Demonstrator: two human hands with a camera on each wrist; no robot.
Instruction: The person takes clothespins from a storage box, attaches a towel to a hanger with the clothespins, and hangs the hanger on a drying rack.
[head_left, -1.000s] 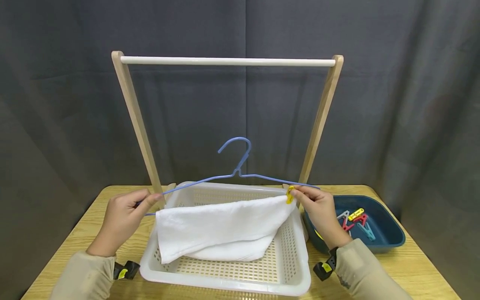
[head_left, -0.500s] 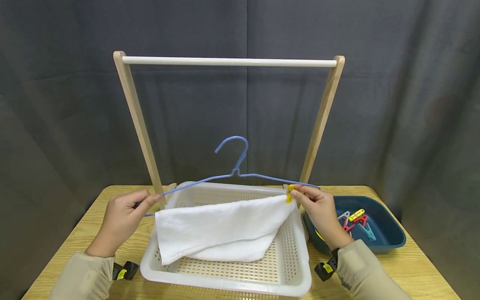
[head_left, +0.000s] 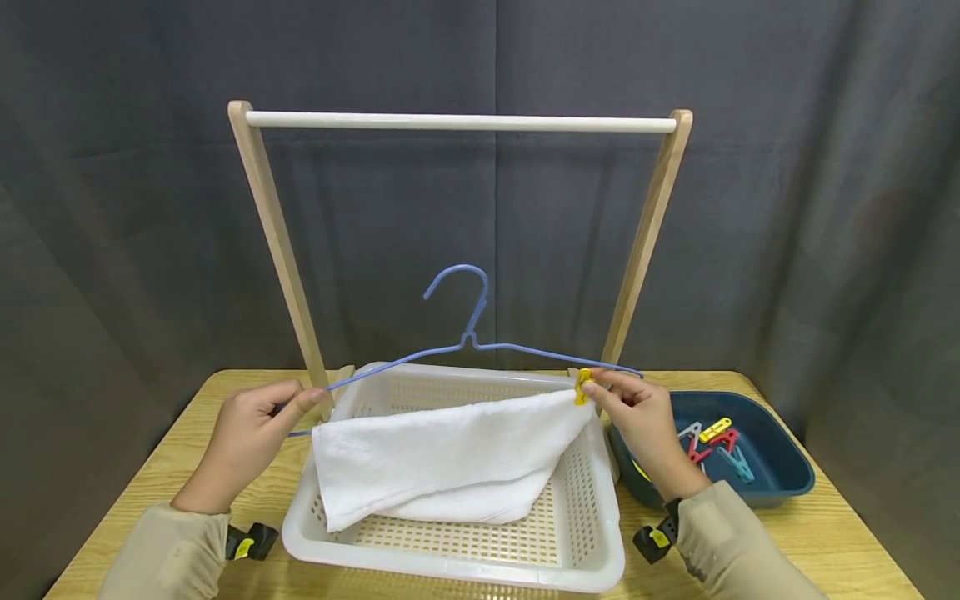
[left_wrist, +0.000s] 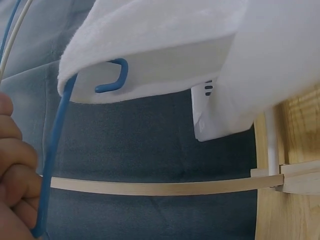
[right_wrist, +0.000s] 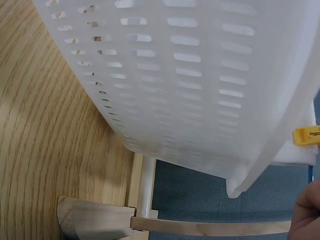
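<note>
A blue clothes hanger (head_left: 468, 340) is held up by both hands, its hook tilted left. A white towel (head_left: 442, 458) drapes over the hanger's lower bar, which shows at the left beyond the cloth. My left hand (head_left: 251, 433) grips the hanger's left end; in the left wrist view, curled fingers (left_wrist: 17, 175) lie by the blue bar. A yellow clothespin (head_left: 582, 387) clips the towel's upper right corner to the bar. Beside it, my right hand (head_left: 633, 417) holds the hanger's right end between thumb and fingers. In the right wrist view, the clothespin (right_wrist: 306, 136) stands apart from the hand.
Beneath the towel sits a white perforated basket (head_left: 450, 567) on the wooden table (head_left: 832, 542). A dark blue tub (head_left: 787, 467) with several coloured clothespins (head_left: 712, 437) stands at the right. Behind rises a wooden rack with a white rail (head_left: 457, 122).
The hanger's hook has tipped further left and risen slightly. Both hands keep their hold, and the towel and clothespin stay nearly in place.
</note>
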